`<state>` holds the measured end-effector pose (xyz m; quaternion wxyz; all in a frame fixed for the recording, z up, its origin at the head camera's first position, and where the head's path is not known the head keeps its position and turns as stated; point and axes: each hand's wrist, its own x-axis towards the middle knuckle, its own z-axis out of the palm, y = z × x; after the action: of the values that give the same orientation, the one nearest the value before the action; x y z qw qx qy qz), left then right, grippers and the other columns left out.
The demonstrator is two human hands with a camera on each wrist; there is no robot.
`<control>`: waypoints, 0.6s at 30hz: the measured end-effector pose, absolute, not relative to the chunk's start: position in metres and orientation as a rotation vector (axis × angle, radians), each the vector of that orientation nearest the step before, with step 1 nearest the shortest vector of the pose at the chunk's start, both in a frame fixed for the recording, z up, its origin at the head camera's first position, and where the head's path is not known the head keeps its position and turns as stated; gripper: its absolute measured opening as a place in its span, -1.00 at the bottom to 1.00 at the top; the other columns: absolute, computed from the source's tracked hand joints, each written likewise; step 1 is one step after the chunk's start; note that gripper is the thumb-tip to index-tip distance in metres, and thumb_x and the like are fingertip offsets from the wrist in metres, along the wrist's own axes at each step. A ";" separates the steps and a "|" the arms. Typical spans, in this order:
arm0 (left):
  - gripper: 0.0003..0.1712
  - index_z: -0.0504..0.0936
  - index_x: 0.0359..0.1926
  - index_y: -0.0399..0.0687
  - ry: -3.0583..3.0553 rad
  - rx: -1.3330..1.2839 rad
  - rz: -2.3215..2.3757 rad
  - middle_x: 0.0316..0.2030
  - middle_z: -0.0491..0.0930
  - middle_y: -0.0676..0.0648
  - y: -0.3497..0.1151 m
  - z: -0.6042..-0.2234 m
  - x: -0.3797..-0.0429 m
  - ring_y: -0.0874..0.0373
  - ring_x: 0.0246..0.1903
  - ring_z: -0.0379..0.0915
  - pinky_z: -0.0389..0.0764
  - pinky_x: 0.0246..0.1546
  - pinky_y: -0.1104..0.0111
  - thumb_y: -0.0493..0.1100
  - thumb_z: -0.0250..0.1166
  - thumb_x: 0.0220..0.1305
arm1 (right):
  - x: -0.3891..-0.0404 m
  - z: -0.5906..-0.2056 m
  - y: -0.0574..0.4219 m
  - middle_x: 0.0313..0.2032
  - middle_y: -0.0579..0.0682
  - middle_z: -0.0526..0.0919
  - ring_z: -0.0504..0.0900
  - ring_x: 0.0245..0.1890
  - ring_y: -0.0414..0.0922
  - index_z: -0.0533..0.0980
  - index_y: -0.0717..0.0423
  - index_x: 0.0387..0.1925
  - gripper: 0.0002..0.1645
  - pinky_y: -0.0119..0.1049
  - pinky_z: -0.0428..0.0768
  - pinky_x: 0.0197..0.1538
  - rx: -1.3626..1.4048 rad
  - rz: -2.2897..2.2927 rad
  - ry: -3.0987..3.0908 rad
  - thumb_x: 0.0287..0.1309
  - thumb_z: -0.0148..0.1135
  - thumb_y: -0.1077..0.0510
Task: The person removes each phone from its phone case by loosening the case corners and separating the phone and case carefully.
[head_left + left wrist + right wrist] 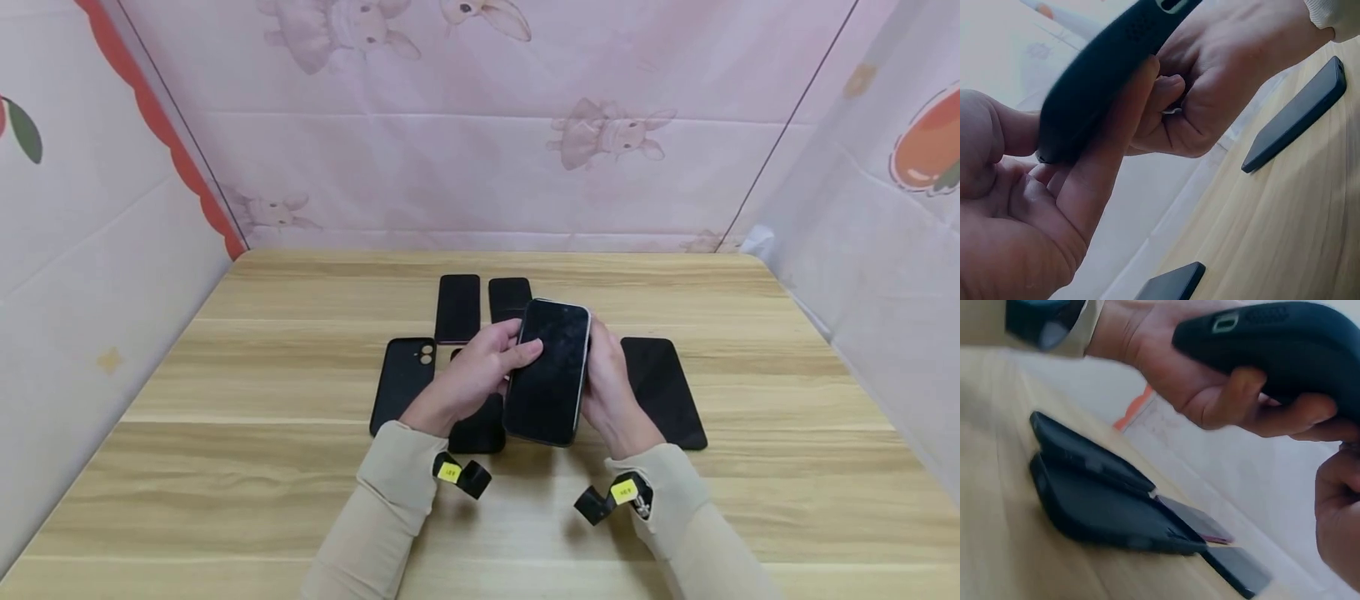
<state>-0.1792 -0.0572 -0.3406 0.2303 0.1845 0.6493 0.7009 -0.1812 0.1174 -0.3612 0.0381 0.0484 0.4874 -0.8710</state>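
Note:
Both hands hold a phone (550, 375) in a dark case, raised above the table, its black screen facing up. My left hand (480, 367) grips its left side, with the thumb lying on the screen and the other fingers partly hidden. My right hand (609, 383) holds the right edge. The left wrist view shows the dark case (1094, 84) with a port cutout and small speaker holes at its end. Below the left hand lies a black phone case (480, 427), partly covered. Another black case (401, 387), with two camera holes, sits beside the left wrist.
On the wooden table (225, 467), two dark phone-like slabs (458, 308) lie behind the hands, the right one partly covered. A flat black slab (663, 392) is next to the right hand. Printed fabric walls (465, 183) enclose the back and sides.

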 end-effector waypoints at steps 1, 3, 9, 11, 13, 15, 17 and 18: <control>-0.65 0.39 0.20 -0.31 1.799 0.498 1.928 -0.35 0.67 0.07 -0.057 -0.341 -0.180 0.24 -0.41 0.67 0.72 -0.39 0.29 -0.19 0.02 0.53 | -0.181 -0.361 0.118 -0.36 -0.19 0.68 0.68 -0.35 -0.31 0.60 -0.09 -0.34 -0.51 -0.43 0.67 -0.22 0.112 -2.665 1.494 0.54 -0.19 -0.13; -0.65 0.40 0.19 -0.30 1.826 0.476 1.928 -0.35 0.68 0.05 -0.058 -0.340 -0.180 0.23 -0.42 0.67 0.73 -0.38 0.27 -0.17 0.04 0.53 | -0.180 -0.360 0.120 -0.35 -0.19 0.68 0.68 -0.35 -0.31 0.59 -0.08 -0.29 -0.50 -0.43 0.67 -0.24 0.025 -2.646 1.494 0.53 -0.21 -0.18; -0.65 0.42 0.18 -0.26 1.861 0.412 1.926 -0.29 0.70 -0.03 -0.060 -0.338 -0.182 0.20 -0.37 0.67 0.74 -0.29 0.20 -0.16 0.06 0.52 | -0.178 -0.356 0.123 -0.49 -0.20 0.60 0.56 -0.51 -0.31 0.55 -0.11 -0.28 -0.46 -0.46 0.55 -0.38 -0.083 -2.547 1.527 0.45 -0.25 -0.30; -0.65 0.43 0.19 -0.24 1.891 0.385 1.930 -0.25 0.71 -0.10 -0.061 -0.338 -0.182 0.18 -0.36 0.68 0.74 -0.28 0.19 -0.15 0.06 0.52 | -0.178 -0.357 0.124 -0.52 -0.20 0.54 0.45 -0.60 -0.29 0.52 -0.10 -0.24 -0.47 -0.46 0.46 -0.49 -0.096 -2.484 1.579 0.45 -0.24 -0.30; -0.65 0.44 0.19 -0.21 1.941 0.344 1.941 -0.21 0.71 -0.17 -0.063 -0.338 -0.183 0.17 -0.36 0.68 0.75 -0.29 0.17 -0.13 0.07 0.51 | -0.178 -0.358 0.125 -0.51 -0.19 0.48 0.34 -0.65 -0.27 0.48 -0.06 -0.16 -0.52 -0.45 0.35 -0.56 -0.137 -2.402 1.650 0.49 -0.23 -0.26; -0.64 0.45 0.19 -0.20 2.009 0.290 1.956 -0.17 0.71 -0.23 -0.065 -0.338 -0.184 0.16 -0.38 0.69 0.75 -0.32 0.16 -0.11 0.09 0.51 | -0.178 -0.358 0.125 -0.44 -0.17 0.50 0.35 -0.63 -0.24 0.42 -0.01 -0.07 -0.58 -0.44 0.35 -0.57 -0.199 -2.303 1.723 0.53 -0.23 -0.20; -0.63 0.46 0.18 -0.18 2.065 0.219 1.980 -0.16 0.71 -0.25 -0.067 -0.339 -0.186 0.16 -0.40 0.69 0.75 -0.35 0.17 -0.08 0.12 0.49 | -0.178 -0.358 0.127 -0.39 -0.15 0.52 0.36 -0.60 -0.22 0.39 0.05 -0.01 -0.61 -0.42 0.37 -0.56 -0.265 -2.190 1.796 0.56 -0.24 -0.13; -0.63 0.47 0.17 -0.17 2.088 0.185 1.993 -0.16 0.71 -0.24 -0.067 -0.338 -0.187 0.15 -0.40 0.70 0.75 -0.35 0.17 -0.06 0.13 0.49 | -0.178 -0.358 0.128 -0.40 -0.13 0.53 0.37 -0.59 -0.21 0.39 0.09 -0.02 -0.61 -0.41 0.39 -0.55 -0.302 -2.131 1.819 0.57 -0.24 -0.10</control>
<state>-0.1868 -0.0675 -0.3384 0.1244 0.0633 0.7163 0.6837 -0.1782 0.1280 -0.3577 0.1612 -0.1057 0.6371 -0.7463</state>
